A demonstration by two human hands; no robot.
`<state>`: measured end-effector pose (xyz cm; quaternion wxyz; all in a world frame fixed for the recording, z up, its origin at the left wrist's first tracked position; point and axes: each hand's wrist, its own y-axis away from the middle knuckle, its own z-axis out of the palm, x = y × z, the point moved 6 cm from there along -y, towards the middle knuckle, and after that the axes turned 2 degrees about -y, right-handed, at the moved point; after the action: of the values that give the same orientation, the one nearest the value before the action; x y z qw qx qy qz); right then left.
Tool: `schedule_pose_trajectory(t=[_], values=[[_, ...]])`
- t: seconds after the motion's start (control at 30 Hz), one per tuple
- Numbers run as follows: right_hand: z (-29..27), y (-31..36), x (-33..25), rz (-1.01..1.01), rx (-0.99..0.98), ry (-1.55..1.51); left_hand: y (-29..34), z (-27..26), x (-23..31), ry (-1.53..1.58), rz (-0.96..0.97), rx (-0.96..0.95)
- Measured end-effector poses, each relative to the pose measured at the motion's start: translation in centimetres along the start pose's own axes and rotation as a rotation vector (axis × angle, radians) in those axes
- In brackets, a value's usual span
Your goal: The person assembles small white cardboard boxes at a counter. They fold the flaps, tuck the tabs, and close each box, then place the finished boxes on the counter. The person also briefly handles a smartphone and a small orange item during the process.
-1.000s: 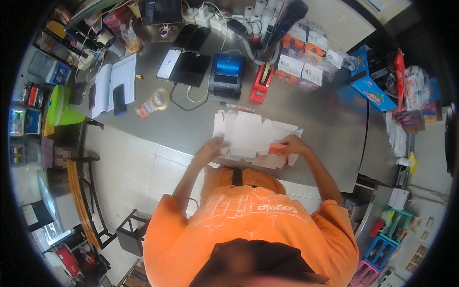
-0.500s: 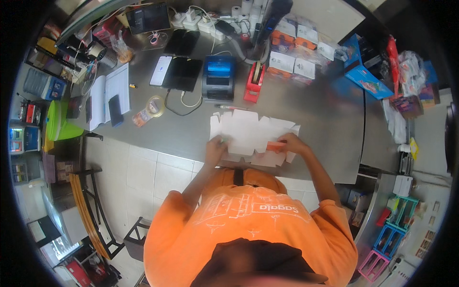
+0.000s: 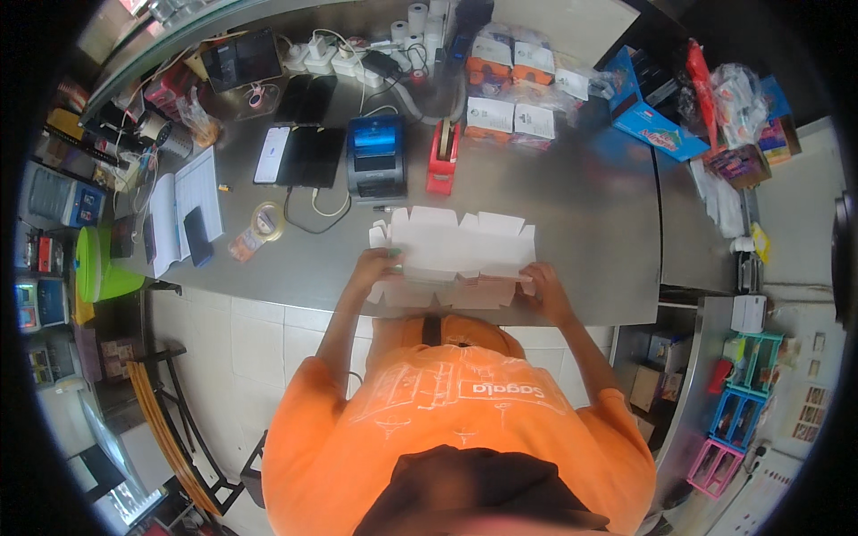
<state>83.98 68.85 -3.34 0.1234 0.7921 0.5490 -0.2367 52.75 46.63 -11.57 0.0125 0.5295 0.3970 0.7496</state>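
- Here, the person in the orange shirt stands at the grey counter [image 3: 590, 214] with a flat white cardboard box blank [image 3: 456, 255] lying at its near edge, right in front of them.
- The left hand [image 3: 374, 266] grips the blank's left end, fingers curled over the top and pinching the card; the right hand [image 3: 542, 284] does the same at the right end, thumb and fingers closed on the edge.
- The blank lies with its long axis running left to right along the counter's edge, and its notched flaps point away from the person on the far side and toward them on the near side.
- I would judge it light and fairly stiff along the panels, but ready to bend at its creases, so it would flop if lifted by one corner.
- The two short ends, where the hands already are, look like the sound places to hold it; the thin flaps would likely buckle or tear if pulled.
- Well apart from the blank, farther back on the counter, sit a red tape dispenser [image 3: 441, 161], a small dark printer with a blue lid [image 3: 376, 161], and a roll of clear tape [image 3: 266, 221] off to the left.
- Whether the blank's near flaps hang over the counter's edge I cannot tell.
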Motion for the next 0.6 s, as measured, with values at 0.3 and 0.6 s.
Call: schedule_pose_trajectory(t=[0.3, 0.6], values=[[1.7, -2.3, 5.5, 0.428, -0.308, -0.517, 0.5, -0.1, -1.7, -0.154, 0.145, -0.049], [3.2, -6.1, 5.1, 0.279, -0.715, -0.115, 3.6, 0.7, 0.0, -0.488, 0.391, -0.043]])
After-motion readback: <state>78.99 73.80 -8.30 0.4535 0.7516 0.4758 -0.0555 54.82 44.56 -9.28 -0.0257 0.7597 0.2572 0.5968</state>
